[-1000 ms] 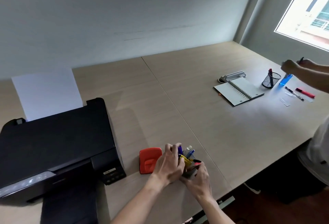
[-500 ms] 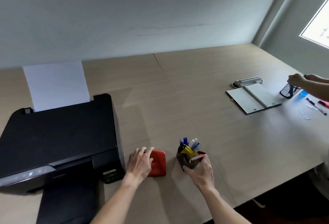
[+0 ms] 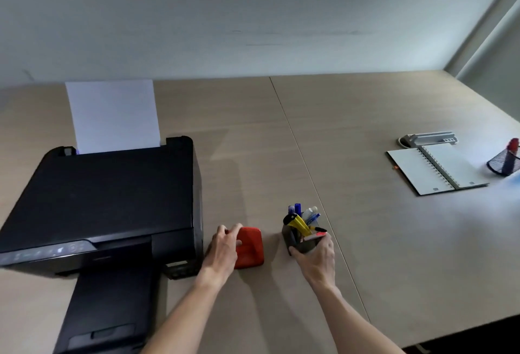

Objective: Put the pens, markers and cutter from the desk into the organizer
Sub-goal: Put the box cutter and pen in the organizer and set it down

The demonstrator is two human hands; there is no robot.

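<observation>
Since half a second ago the left hand (image 3: 223,246) has settled further onto the red block (image 3: 250,246), and the other person's hands at the far right have gone from sight as the view swung left. One view only, from the head.

Two hands are at work. Left fingers are curled over the block's left edge and top; whether they grip it or merely rest there I cannot tell. Right hand (image 3: 316,258) is wrapped around the near side of the dark organizer (image 3: 295,241), closed on it, on the desk (image 3: 365,241) just right of the block.

One organizer, holding one yellow cutter (image 3: 298,223) leaning across it, two blue-capped markers (image 3: 297,209) upright at the back, a blue pen (image 3: 313,217) beside a clear one, and a red-tipped piece by the thumb.

One black printer (image 3: 107,199) stands close at the left, a white sheet (image 3: 112,114) upright in its feed. Far right lie one open spiral notebook (image 3: 433,169), a grey stapler-like thing (image 3: 427,138) behind it, and one mesh cup (image 3: 503,164) with a red-capped pen, cut by the frame edge.
</observation>
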